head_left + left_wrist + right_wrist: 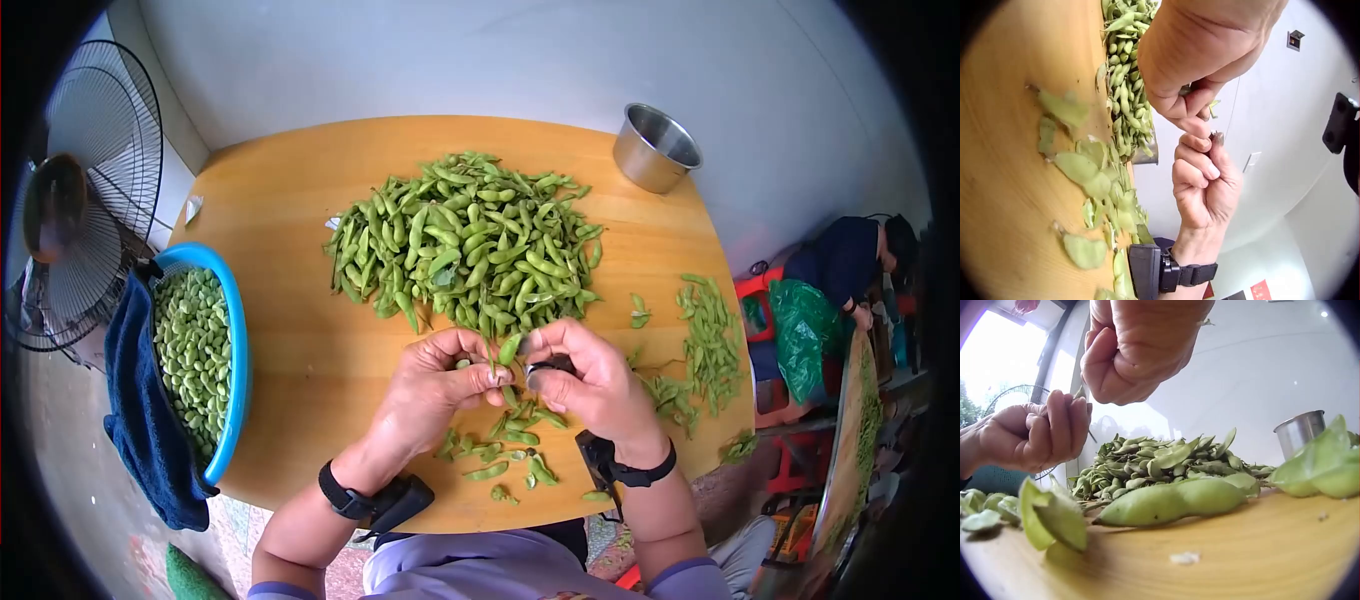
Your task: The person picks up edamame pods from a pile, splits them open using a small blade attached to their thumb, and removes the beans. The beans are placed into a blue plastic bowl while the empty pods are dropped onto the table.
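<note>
Both hands meet over the near half of the table, in front of the big pile of soybean pods (470,240). My left hand (430,385) pinches a green soybean pod (510,348) between thumb and fingers. From the other side my right hand (590,380) grips the pod's end with curled fingers, its fingertips dark at the ends. In the left wrist view, the fingertips of the right hand (1200,181) come right up to the left hand (1204,56). Opened pods (520,430) lie on the table under the hands.
At the left, a blue basin (238,350) holds shelled beans (190,350), a dark blue towel (150,400) over its rim. A steel pot (655,150) stands back right. More pods (710,350) lie along the right edge. A fan (90,190) and another person (840,265) flank the table.
</note>
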The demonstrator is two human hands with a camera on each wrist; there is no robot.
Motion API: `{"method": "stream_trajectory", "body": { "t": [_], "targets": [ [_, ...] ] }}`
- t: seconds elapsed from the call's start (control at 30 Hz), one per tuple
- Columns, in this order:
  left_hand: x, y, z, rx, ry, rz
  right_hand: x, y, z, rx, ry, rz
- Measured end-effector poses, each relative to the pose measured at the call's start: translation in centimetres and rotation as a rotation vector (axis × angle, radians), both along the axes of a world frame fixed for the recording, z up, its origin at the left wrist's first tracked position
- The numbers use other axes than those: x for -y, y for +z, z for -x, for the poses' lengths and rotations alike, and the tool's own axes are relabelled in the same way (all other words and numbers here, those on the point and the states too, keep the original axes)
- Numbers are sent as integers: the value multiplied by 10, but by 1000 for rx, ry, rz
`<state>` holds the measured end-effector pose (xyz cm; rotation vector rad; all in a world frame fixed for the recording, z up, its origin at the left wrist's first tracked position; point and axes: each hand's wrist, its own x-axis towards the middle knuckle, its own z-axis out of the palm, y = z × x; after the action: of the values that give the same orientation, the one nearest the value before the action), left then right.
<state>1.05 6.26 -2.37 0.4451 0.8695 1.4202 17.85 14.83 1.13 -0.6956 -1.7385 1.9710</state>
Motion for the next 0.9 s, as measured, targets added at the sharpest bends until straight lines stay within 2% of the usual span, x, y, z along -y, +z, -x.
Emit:
{"method": "stream_trajectory", "body": {
  "t": [0.33, 0.47, 0.73, 0.9],
  "targets": [
    [3, 8, -3, -195, 65, -133, 7, -2, -1, -31, 60, 18],
    [4, 10, -4, -181, 61, -141, 5, 0, -1, -32, 28, 25],
    [7, 8, -7, -485, 142, -221, 4, -1, -1, -97, 43, 18],
    [8, 13, -12, -544, 145, -179, 5, 0, 1, -62, 3, -2]
  ]
}}
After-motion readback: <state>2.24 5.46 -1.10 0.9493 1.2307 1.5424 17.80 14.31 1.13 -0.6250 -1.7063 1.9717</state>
